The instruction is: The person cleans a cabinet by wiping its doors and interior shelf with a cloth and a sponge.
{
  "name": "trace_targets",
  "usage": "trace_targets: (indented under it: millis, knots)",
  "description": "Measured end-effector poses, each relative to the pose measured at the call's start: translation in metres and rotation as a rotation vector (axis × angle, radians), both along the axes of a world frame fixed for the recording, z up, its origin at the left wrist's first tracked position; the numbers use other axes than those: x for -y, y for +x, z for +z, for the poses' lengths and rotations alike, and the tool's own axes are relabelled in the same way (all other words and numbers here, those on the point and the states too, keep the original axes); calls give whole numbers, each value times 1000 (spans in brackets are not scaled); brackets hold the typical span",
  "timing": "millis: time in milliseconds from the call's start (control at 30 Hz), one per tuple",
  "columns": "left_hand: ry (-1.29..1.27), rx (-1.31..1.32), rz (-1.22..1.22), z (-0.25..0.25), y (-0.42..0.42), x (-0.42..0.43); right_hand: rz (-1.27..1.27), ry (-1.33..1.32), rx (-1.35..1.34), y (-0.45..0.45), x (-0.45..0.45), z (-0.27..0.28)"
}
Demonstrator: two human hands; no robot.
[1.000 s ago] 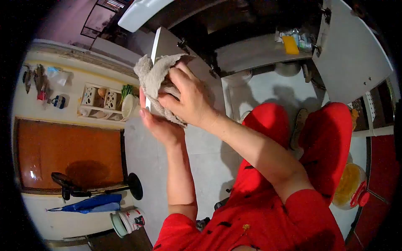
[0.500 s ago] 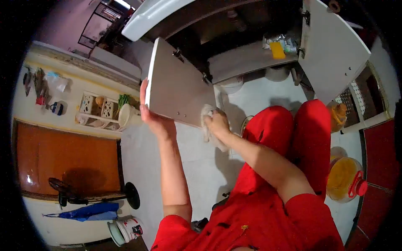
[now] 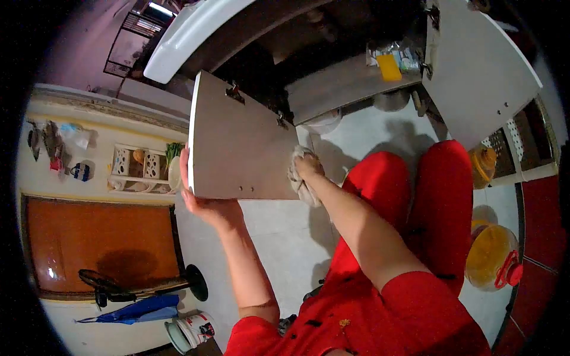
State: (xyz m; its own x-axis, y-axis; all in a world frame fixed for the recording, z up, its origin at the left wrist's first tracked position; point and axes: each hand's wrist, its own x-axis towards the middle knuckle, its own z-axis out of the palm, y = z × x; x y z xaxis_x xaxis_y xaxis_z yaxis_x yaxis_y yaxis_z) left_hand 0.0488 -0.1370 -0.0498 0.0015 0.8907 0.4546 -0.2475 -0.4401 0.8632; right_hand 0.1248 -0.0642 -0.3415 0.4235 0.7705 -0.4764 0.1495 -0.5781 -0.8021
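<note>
A pale cabinet door (image 3: 243, 142) stands swung out below the white basin (image 3: 196, 35). My left hand (image 3: 208, 204) is wrapped round its lower outer corner, with the fingers partly hidden behind the panel. My right hand (image 3: 310, 168) is closed on a crumpled grey-beige cloth (image 3: 301, 181), which touches the door's edge at the near right corner. Two metal hinges show on the door's inner face. On the right, the second door (image 3: 481, 71) also stands open. A yellow packet (image 3: 389, 67) and small plastic-wrapped items lie on the cabinet shelf (image 3: 332, 89).
A container with a red handle (image 3: 491, 256) stands on the floor at right, near an orange-yellow jar (image 3: 484, 163). At left are a wall rack (image 3: 142, 169), a black fan (image 3: 110, 285), a blue umbrella (image 3: 133, 310) and a white bucket (image 3: 193, 329).
The cloth has gone from the door's outer edge down to its lower right corner with my right hand. My left hand has shifted to the door's corner. The view has tilted somewhat.
</note>
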Motion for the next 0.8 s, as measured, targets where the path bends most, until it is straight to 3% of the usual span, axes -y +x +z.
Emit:
trace_targets:
  millis: [167,233,300,333,400,433,500,633,733,800]
  knots:
    - [15,-34,45,-2,-1,0,203,15,21,26,23,64]
    - [10,-31,40,-2,-3,4,76,179,-134,25,23,91]
    - [8,-23,31,-3,3,3,-171,792,-129,19,15,122]
    - [0,-24,47,-1,2,6,-171,791,-130,17,10,124]
    - [-6,-47,78,-2,3,3,-180,959,156,25,-7,124]
    - [-7,-48,79,-4,2,5,-180,958,155,26,-10,119]
    - [-33,16,87,-3,5,5,-206,572,-143,29,-22,101]
    - [6,-28,69,-1,6,3,-159,108,-53,31,-38,44]
    - [-4,-17,109,-1,5,3,-134,66,-12,32,-42,39]
    - [2,-64,101,-2,1,2,-146,185,25,30,-40,53]
